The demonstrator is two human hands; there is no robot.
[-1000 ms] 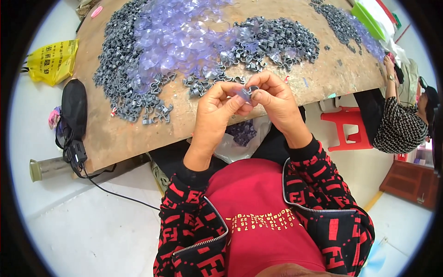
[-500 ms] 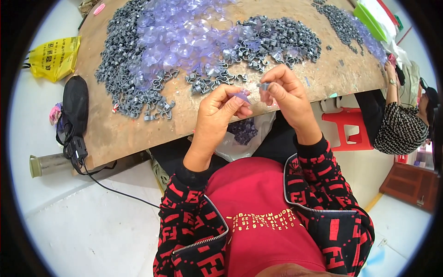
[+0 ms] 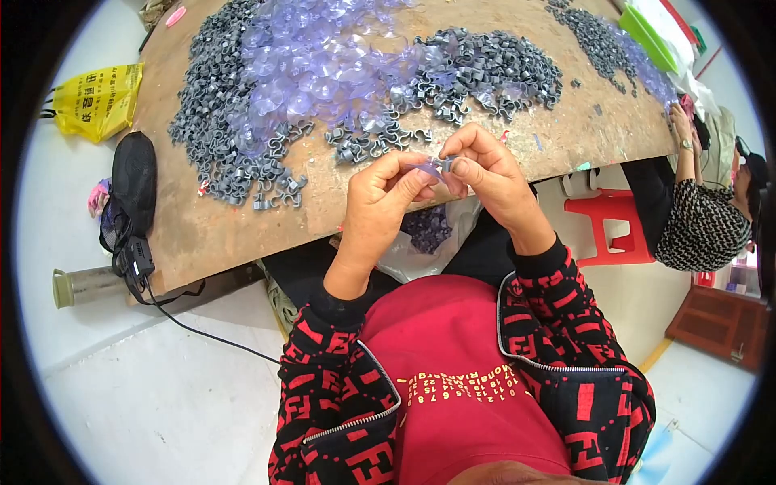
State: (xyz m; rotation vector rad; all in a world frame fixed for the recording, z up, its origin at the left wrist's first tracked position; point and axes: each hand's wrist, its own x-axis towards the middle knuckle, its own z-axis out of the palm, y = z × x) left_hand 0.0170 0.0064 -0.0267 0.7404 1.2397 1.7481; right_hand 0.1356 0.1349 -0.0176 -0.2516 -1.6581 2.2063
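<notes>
Between the thumb and fingers of my left hand is a clear purple suction cup. My right hand pinches a small grey plastic clip. The two parts meet in front of me, just over the table's near edge; whether they are joined I cannot tell, as my fingertips cover the contact. Beyond my hands lie a heap of clear purple suction cups and piles of grey clips on the brown table.
Under the table edge, a clear plastic bag holds purple-and-grey pieces. A black pouch and a cable lie at the left edge. To the right are a red stool and another person seated by more piles.
My right hand has moved left and slightly down, bringing the grey clip against the suction cup. My left hand has stayed nearly in place.
</notes>
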